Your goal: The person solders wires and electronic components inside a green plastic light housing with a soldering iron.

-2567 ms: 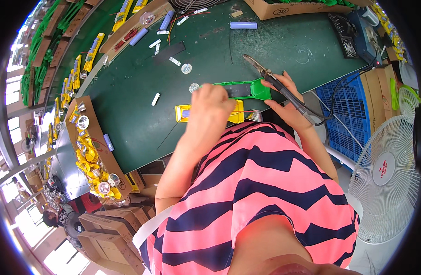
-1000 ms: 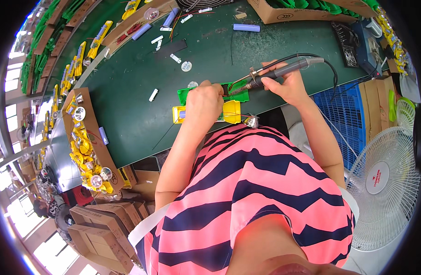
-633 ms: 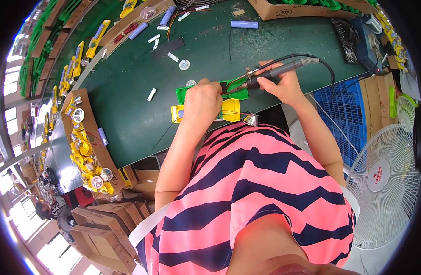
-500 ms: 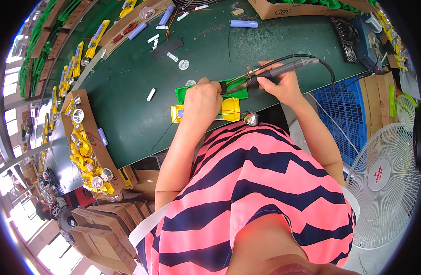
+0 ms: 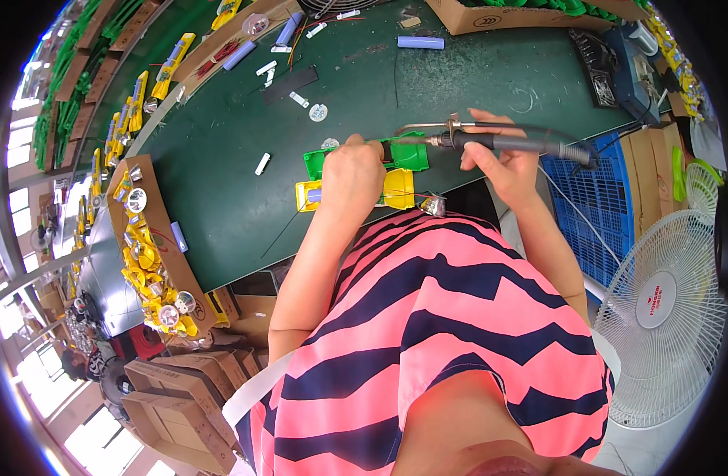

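A: Since the green table [image 5: 229,206] is the biggest thing here, start w/ that. Why's stuff laid out this way?

B: Work sits at the near edge, right in front of the person, prob. for easy reach. Carton [image 5: 185,274] of yellow parts is off to the L, prob. so it's out of the hands' way.

A: & the tool?

B: Soldering iron [image 5: 495,142]: R hand [image 5: 510,174] has it by the dark handle, fingers wrapped, likely to keep skin off the hot end. Tip's over the green case [image 5: 411,159]; can't tell if it touches. L hand [image 5: 354,170] is down at that case's L part, fingers curled in, prob. steadying it. Can't tell what, if anything, they pinch.

A: Yellow case [image 5: 397,186]?

B: Just on the near side of the green one, close so both are in reach, I'd guess. Reflector [image 5: 434,206] is by its R end, w/ thin wires; blue cell [image 5: 315,195] lies inside, L end.

A: Directions, same order?

B: Iron: approx. L–R, tip pointing L. Green case: long axis L–R too, hollow side up; front end unclear, hand's in the way. Yellow case: roughly parallel, hollow up, R end toward the reflector.
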`<state>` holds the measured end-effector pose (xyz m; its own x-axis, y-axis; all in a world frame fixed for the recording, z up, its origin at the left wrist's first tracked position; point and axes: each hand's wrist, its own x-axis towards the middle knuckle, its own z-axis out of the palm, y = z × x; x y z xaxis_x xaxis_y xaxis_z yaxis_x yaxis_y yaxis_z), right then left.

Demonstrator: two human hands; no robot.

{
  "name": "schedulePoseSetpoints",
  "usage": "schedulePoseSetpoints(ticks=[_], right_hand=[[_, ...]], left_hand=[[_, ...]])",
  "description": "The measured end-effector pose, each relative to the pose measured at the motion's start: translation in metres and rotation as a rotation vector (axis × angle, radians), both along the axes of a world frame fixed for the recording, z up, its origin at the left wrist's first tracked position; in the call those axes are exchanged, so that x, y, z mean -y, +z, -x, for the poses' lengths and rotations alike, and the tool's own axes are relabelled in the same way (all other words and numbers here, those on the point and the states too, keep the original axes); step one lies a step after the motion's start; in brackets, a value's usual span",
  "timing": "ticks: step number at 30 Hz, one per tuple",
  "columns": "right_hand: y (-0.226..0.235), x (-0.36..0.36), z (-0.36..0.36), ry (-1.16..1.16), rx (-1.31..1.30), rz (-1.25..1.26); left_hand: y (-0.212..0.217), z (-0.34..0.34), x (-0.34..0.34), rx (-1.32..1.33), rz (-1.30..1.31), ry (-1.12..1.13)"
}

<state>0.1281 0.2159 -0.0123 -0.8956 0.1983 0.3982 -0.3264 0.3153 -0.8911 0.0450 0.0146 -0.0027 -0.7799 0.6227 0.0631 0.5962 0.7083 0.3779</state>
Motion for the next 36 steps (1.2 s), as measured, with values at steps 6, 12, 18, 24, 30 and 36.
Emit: schedulePoseSetpoints(ticks=[6,12,18,24,30,36], right_hand=[[-0.007,0.037,-0.011,0.053,0.022,-0.173],[0.000,0.046,-0.009,0.244,0.203,-0.271],[-0.009,0.053,-0.016,0.310,0.191,-0.240],[-0.011,0.052,-0.014,0.290,0.125,-0.247],[-0.007,0.032,0.003,0.302,0.153,-0.283],[0.023,0.017,0.028,0.425,0.514,-0.078]], left_hand=[[0.007,0.004,-0.006,-0.014,0.007,-0.008],[0.000,0.004,-0.002,-0.025,0.057,-0.035],[0.006,-0.006,0.004,-0.034,0.029,-0.070],[0.017,-0.010,0.008,-0.037,-0.096,-0.084],[0.042,-0.021,0.059,-0.155,0.239,0.175],[0.022,-0.019,0.065,-0.130,0.170,0.337]])
